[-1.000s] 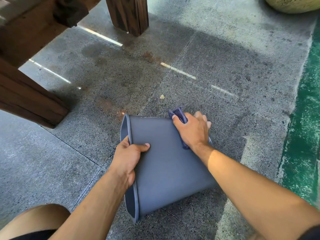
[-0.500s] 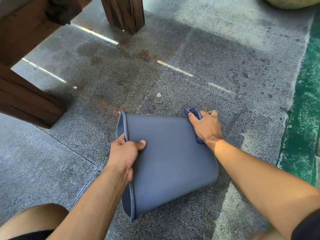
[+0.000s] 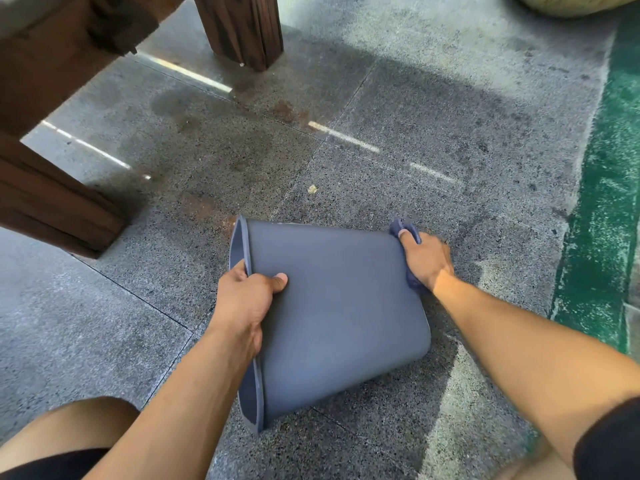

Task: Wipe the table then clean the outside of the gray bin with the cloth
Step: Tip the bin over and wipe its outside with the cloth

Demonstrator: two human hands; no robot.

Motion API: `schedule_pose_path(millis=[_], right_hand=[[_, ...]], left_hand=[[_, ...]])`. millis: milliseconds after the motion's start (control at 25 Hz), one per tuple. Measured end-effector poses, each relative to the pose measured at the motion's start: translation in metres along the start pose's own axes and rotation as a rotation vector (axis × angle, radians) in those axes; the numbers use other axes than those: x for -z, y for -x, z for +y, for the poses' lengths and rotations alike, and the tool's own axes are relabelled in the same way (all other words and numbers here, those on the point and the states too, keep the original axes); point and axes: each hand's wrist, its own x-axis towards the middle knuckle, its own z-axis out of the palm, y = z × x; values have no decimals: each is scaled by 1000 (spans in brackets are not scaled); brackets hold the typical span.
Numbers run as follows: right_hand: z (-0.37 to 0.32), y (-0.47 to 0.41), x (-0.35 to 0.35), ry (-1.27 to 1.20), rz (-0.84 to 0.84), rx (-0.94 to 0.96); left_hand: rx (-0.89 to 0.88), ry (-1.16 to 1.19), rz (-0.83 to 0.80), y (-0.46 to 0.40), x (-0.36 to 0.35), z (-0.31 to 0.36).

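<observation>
The gray plastic bin [image 3: 332, 306] lies tipped on its side on the speckled gray stone floor [image 3: 433, 98], its open mouth turned to the left and its closed base to the right. One broad flat wall faces up toward the camera. The left hand [image 3: 242, 299] grips the rim of the bin at the mouth: its thumb lies across the outer wall and its fingers curl over the edge into the opening, so this grip is closed on the bin. The right hand [image 3: 426, 258] is at the far right corner of the bin, by the base, its fingers bent around a crumpled dark blue cloth [image 3: 401, 228] that it presses against the bin's outer side; this grip is closed on the cloth. Part of the cloth shows above the fingers and another part below the palm, against the bin's edge. Both forearms reach in from the bottom of the view, and a bare knee [image 3: 72, 431] shows at lower left. Dark brown wooden legs [image 3: 242, 26] of a surface stand at upper left, well apart from the bin. A green painted strip [image 3: 602, 209] runs along the right side of the floor
</observation>
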Motion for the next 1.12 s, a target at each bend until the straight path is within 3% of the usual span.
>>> schedule_pose_path(millis=[280,400,520,760,1000,1120], right_hand=[[16,1,4,41,-103,-141],[18,7,13,137,-25,-190],[0,14,28,-15,126,-213],[-62,21,76,-199,212,-116],[-94,64,120,-703,157,11],[-103,78,122,-762,68,135]], left_hand=[[-9,-20,4,1,0,-2],[-24,-7,-15,6,-6,1],[-19,-2,-35,15,-14,2],[-150,-59,-179,31,-27,8],[-295,-204,-161,37,-31,11],[-293,-183,-242,40,-30,18]])
